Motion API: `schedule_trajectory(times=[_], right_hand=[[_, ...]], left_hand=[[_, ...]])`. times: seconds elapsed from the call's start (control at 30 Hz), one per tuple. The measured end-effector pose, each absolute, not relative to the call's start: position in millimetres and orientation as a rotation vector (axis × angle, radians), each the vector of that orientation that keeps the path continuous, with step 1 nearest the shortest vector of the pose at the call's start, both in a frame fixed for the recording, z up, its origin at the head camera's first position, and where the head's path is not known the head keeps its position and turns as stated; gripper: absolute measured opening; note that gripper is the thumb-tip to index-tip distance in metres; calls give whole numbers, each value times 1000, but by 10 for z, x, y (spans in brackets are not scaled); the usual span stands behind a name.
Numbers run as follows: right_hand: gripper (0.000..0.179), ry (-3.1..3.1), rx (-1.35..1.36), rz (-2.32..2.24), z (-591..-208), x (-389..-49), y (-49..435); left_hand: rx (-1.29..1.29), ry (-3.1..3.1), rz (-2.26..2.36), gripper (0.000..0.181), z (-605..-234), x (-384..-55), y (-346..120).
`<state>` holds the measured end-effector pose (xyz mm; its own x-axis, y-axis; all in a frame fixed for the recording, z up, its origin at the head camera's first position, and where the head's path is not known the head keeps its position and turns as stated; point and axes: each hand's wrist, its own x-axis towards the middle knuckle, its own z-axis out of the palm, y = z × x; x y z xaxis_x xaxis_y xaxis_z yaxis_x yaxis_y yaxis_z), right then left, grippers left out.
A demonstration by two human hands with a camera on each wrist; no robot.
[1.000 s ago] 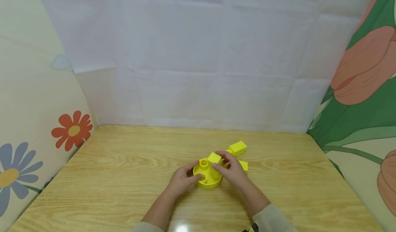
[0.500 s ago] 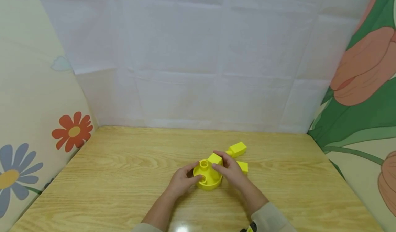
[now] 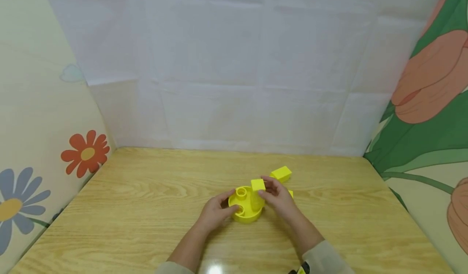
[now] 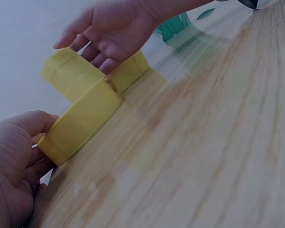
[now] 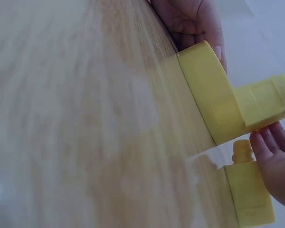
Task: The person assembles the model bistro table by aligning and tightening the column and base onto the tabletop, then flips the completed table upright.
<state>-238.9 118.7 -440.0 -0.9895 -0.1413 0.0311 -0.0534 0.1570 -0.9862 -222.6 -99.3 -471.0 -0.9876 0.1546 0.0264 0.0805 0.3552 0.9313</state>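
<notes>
A round yellow plastic base (image 3: 245,216) with raised ring sockets (image 3: 241,192) lies on the table. My left hand (image 3: 215,213) grips its left side, thumb over the rim by a near socket and fingers outside. On the base's right side stands a yellow square block-shaped leg (image 3: 257,184), close to upright. My right hand (image 3: 279,199) holds this leg near its top, between thumb and fingers. In the right wrist view the leg (image 5: 266,97) meets the base (image 5: 206,90); its lower end is hidden inside.
Behind my right hand lies a yellow block leg (image 3: 281,173) on the wooden table (image 3: 153,193). Another leg (image 3: 291,193) is mostly covered by that hand; the right wrist view shows a leg with a threaded peg (image 5: 242,152). A white cloth (image 3: 234,71) hangs behind.
The leg in my right hand has gone from leaning to more upright, its top shifting slightly right. My right hand has moved a little right with it. The left hand keeps its place.
</notes>
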Motion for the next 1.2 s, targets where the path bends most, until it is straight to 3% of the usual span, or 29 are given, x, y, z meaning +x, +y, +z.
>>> schedule_trajectory(times=[1.2], right_hand=[[49,2270,-219,-2050,-4456,-2300,1288]], left_hand=[[241,2549,1713,58,-4693,-2206,-1001]])
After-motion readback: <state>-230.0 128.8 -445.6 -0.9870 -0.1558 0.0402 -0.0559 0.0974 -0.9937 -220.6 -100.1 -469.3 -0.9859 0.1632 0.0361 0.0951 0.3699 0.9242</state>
